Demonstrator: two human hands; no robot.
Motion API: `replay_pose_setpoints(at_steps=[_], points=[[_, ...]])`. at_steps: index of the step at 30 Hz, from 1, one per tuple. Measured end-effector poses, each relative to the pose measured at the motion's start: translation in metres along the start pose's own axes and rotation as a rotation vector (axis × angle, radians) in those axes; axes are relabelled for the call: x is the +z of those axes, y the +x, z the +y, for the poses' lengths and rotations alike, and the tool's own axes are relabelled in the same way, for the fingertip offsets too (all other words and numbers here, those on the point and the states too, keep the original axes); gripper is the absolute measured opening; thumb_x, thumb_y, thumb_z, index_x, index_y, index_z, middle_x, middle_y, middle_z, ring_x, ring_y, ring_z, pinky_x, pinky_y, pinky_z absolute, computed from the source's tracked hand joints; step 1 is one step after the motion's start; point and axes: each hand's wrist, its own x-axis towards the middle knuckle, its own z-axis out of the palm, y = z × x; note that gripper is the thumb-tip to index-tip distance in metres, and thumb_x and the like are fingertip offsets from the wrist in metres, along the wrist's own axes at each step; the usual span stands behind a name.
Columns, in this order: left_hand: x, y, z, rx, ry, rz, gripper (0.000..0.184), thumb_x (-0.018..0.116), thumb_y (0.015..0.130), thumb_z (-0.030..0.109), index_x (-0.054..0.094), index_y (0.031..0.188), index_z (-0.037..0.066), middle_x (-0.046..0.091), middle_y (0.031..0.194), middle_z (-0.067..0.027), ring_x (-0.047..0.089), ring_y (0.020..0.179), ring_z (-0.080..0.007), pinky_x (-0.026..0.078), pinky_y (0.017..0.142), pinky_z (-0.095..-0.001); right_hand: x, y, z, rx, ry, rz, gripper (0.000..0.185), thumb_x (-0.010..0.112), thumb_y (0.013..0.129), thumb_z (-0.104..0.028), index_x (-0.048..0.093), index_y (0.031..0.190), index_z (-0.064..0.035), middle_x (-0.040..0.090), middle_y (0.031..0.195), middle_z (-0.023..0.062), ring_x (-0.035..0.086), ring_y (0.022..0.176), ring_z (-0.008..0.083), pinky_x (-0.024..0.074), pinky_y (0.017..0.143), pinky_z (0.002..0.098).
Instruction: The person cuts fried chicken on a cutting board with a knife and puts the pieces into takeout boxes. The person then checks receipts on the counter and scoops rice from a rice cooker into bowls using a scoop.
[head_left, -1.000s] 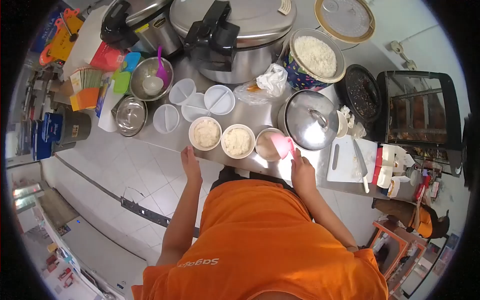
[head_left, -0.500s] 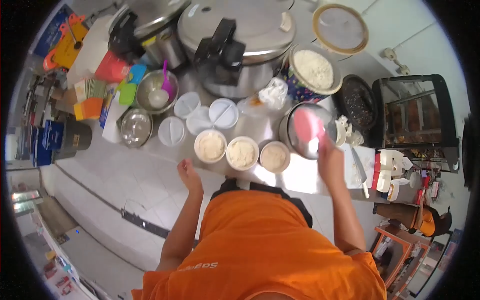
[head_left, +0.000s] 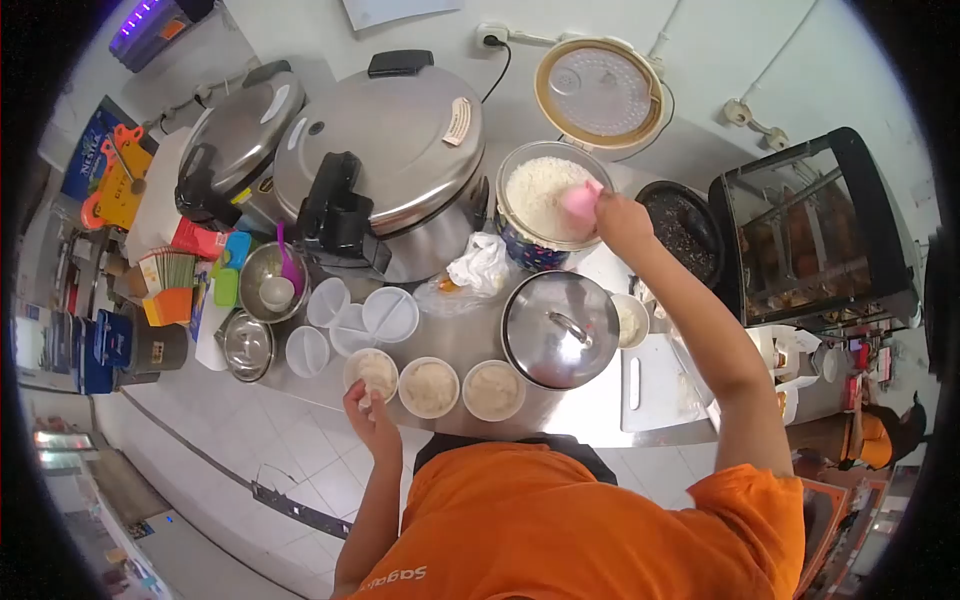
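My right hand [head_left: 625, 222] grips a pink scoop [head_left: 580, 203], its bowl in the white rice [head_left: 540, 192] of the patterned rice cooker [head_left: 520, 248]. At the counter's front edge stand three white bowls: a left one [head_left: 372, 373], a middle one [head_left: 430, 388] and a right one [head_left: 494, 391], each with rice inside. Close to the left bowl's near rim is my left hand [head_left: 374, 420], fingers apart and curled, holding nothing. Right of the bowls sits a steel pot with a shiny lid [head_left: 560, 330].
Two large steel cookers [head_left: 380, 140] fill the back left. Divided plastic cups [head_left: 390, 314] and a metal bowl with a purple spoon [head_left: 290, 268] stand left. A cutting board [head_left: 660, 385], black pan [head_left: 682, 235] and glass display case [head_left: 815, 230] are right. A co-worker [head_left: 880, 435] stands far right.
My right hand has moved from the right bowl, past the lidded pot, up to the rice cooker with the scoop. The view has shifted toward the back wall. My left hand is nearer the left bowl.
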Motion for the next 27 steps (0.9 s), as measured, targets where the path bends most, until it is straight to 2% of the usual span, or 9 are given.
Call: replay_pose_setpoints(at_steps=[5, 12, 14, 17, 20, 23, 24, 25, 27], points=[[-0.014, -0.026, 0.000, -0.087, 0.060, 0.046, 0.034, 0.060, 0.097, 0.021, 0.052, 0.126, 0.004, 0.054, 0.124, -0.0072, 0.049, 0.116, -0.0191, 0.041, 0.089, -0.0342, -0.019, 0.007, 0.038, -0.085, 0.066, -0.097, 0.021, 0.051, 0.093, -0.012, 0.066, 0.101, -0.0004, 0.070, 0.090, 0.0237, 0.070, 0.084, 0.0408, 0.0577, 0.074, 0.0500], [-0.013, -0.033, 0.013, -0.078, 0.149, 0.069, 0.037, 0.062, 0.096, 0.022, 0.052, 0.127, 0.006, 0.054, 0.124, -0.0066, 0.049, 0.117, -0.0196, 0.040, 0.090, -0.0371, -0.035, -0.027, -0.013, -0.153, 0.115, -0.114, 0.021, 0.050, 0.092, -0.010, 0.064, 0.100, 0.0033, 0.069, 0.089, 0.0241, 0.070, 0.086, 0.0405, 0.0580, 0.073, 0.0475], [-0.012, -0.035, 0.010, -0.079, 0.160, 0.062, 0.037, 0.062, 0.095, 0.023, 0.052, 0.127, 0.006, 0.054, 0.124, -0.0068, 0.048, 0.117, -0.0200, 0.039, 0.090, -0.0380, -0.030, -0.029, -0.026, -0.182, 0.189, -0.099, 0.022, 0.053, 0.092, -0.013, 0.065, 0.099, 0.0037, 0.069, 0.091, 0.0258, 0.070, 0.085, 0.0405, 0.0576, 0.072, 0.0468], [-0.011, -0.039, 0.008, -0.079, 0.158, 0.065, 0.038, 0.062, 0.095, 0.024, 0.051, 0.127, 0.005, 0.054, 0.124, -0.0072, 0.048, 0.118, -0.0207, 0.039, 0.090, -0.0384, 0.032, 0.011, -0.015, -0.340, 0.415, 0.031, 0.022, 0.056, 0.091, -0.014, 0.069, 0.091, 0.0047, 0.065, 0.076, 0.0300, 0.068, 0.080, 0.0454, 0.0535, 0.068, 0.0532], [-0.014, -0.041, 0.009, -0.075, 0.182, 0.056, 0.039, 0.062, 0.095, 0.024, 0.051, 0.128, 0.006, 0.054, 0.125, -0.0075, 0.048, 0.118, -0.0212, 0.039, 0.091, -0.0390, 0.039, 0.027, -0.023, -0.325, 0.467, -0.025, 0.025, 0.060, 0.092, -0.017, 0.069, 0.088, 0.0054, 0.063, 0.064, 0.0233, 0.068, 0.064, 0.0364, 0.0511, 0.055, 0.0478], [-0.021, -0.044, 0.005, -0.064, 0.204, 0.065, 0.038, 0.061, 0.096, 0.022, 0.050, 0.129, 0.005, 0.053, 0.126, -0.0079, 0.047, 0.117, -0.0218, 0.039, 0.091, -0.0378, 0.035, 0.034, -0.011, 0.071, 1.056, -0.483, 0.026, 0.061, 0.094, -0.018, 0.069, 0.086, 0.0045, 0.061, 0.061, 0.0123, 0.060, 0.050, 0.0212, 0.0465, 0.047, 0.0371], [-0.023, -0.045, 0.005, -0.071, 0.187, 0.081, 0.037, 0.060, 0.097, 0.021, 0.050, 0.129, 0.005, 0.053, 0.125, -0.0084, 0.047, 0.117, -0.0221, 0.040, 0.092, -0.0380, 0.033, 0.029, -0.010, 0.136, 1.223, -0.483, 0.026, 0.061, 0.096, -0.019, 0.068, 0.085, 0.0028, 0.058, 0.062, 0.0053, 0.050, 0.046, 0.0112, 0.0379, 0.041, 0.0285], [-0.025, -0.046, 0.005, -0.082, 0.173, 0.086, 0.037, 0.060, 0.097, 0.020, 0.050, 0.129, 0.005, 0.053, 0.125, -0.0090, 0.047, 0.117, -0.0225, 0.040, 0.092, -0.0382, 0.030, 0.025, -0.004, 0.143, 1.192, -0.477, 0.023, 0.063, 0.096, -0.019, 0.067, 0.088, 0.0027, 0.056, 0.063, 0.0038, 0.048, 0.046, 0.0104, 0.0337, 0.040, 0.0266], [-0.034, -0.048, -0.001, -0.090, 0.154, 0.087, 0.035, 0.058, 0.098, 0.018, 0.049, 0.129, 0.003, 0.053, 0.124, -0.0101, 0.047, 0.116, -0.0231, 0.040, 0.094, -0.0390, 0.029, 0.009, 0.009, 0.220, 1.459, -0.459, 0.033, 0.062, 0.096, -0.023, 0.064, 0.075, 0.0017, 0.052, 0.056, 0.0025, 0.046, 0.044, 0.0110, 0.0345, 0.041, 0.0288]])
